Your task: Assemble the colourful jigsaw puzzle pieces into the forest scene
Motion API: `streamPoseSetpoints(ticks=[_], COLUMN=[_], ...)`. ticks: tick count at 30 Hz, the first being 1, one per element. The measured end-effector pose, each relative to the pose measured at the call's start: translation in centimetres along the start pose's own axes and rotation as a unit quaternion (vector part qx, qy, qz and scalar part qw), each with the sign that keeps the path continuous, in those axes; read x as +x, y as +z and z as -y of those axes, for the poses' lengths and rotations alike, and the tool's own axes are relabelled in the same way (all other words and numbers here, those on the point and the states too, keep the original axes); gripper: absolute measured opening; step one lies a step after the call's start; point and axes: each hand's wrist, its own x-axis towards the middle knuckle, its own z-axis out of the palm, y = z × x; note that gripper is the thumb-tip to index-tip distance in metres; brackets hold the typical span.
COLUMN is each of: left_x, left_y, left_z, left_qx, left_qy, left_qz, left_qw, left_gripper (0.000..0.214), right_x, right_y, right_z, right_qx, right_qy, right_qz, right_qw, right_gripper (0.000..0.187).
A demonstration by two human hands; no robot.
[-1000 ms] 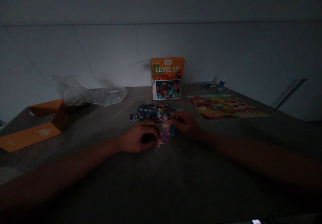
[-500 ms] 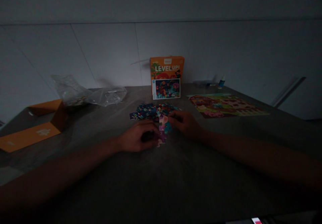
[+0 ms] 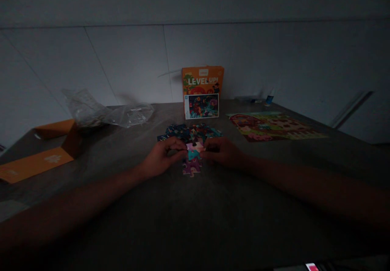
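Note:
Between my two hands is a pink and teal puzzle piece, raised a little and turned on its side edges. My left hand pinches its left edge between thumb and fingers. On the other edge, my right hand grips the same piece. Just below it on the table lies a purple joined puzzle section, nearer to me. Behind my hands is a heap of loose dark blue and multicoloured puzzle pieces, partly covered by my fingers.
An orange puzzle box stands at the back, with a picture card leaning on it. An assembled farm puzzle lies right. Plastic bags and an open orange box part are left. A small bottle stands back right.
My left hand has left the purple section and moved up to the pink and teal piece. That piece has turned and shifted slightly left. The purple section now shows more fully.

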Motion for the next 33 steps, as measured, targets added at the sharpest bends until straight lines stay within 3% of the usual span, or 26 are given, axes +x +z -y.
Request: streamPoseSetpoints(ticks=[5,15,23,33], left_x=[-0.03,-0.16,-0.01,0.04], left_y=[0.04,-0.18,-0.09,-0.23], left_z=[-0.06,-0.06,0.15,0.12], left_qx=[0.004,0.068,0.061,0.031], left_qy=[0.014,0.035,0.032,-0.041], left_qz=[-0.042,-0.01,-0.03,-0.051], left_qw=[0.999,0.997,0.997,0.997], left_gripper=[0.017,0.022,0.018,0.037], right_x=[-0.02,0.2,0.19,0.33], right_y=[-0.32,-0.18,-0.05,-0.04], right_z=[-0.17,-0.19,-0.1,-0.08], right_qx=[-0.022,-0.024,-0.038,-0.074], right_qy=[-0.011,-0.038,-0.02,-0.017], right_qz=[0.005,-0.016,-0.03,-0.061], right_qw=[1.0,0.999,0.999,0.995], right_gripper=[0.039,0.02,0.025,0.026])
